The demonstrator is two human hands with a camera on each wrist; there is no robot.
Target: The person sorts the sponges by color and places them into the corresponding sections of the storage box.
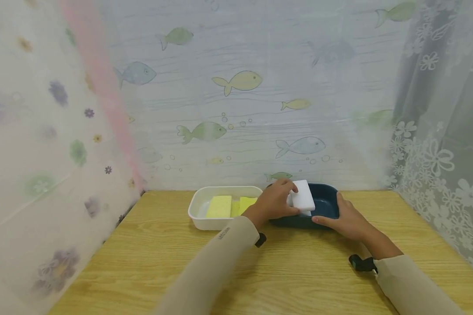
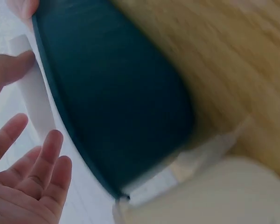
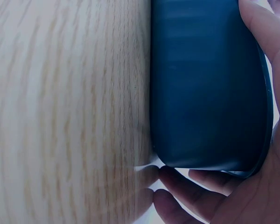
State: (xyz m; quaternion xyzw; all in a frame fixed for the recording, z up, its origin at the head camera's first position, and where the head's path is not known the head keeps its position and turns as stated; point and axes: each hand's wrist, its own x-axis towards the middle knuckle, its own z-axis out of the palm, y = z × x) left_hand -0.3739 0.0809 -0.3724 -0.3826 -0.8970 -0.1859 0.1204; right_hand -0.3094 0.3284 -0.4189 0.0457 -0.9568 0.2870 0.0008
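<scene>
My left hand (image 1: 273, 200) pinches a white sponge block (image 1: 304, 196) by its left edge, tilted over the dark blue tub (image 1: 326, 202). Another white piece (image 1: 306, 213) shows beneath it inside the tub. In the left wrist view the thumb lies against the white sponge block (image 2: 35, 93), beside the tub's rim. My right hand (image 1: 351, 219) grips the tub's right end, thumb at the front rim. From the right wrist, the tub (image 3: 205, 93) shows its side wall, with fingers curled round its end.
Left of the tub stands a white tub (image 1: 217, 224) with yellow sponges (image 1: 219, 206) in it. Both tubs are on a wood-grain table (image 1: 299, 271), near its back edge. A fish-patterned curtain (image 1: 240, 109) hangs behind, with flowered curtains at both sides.
</scene>
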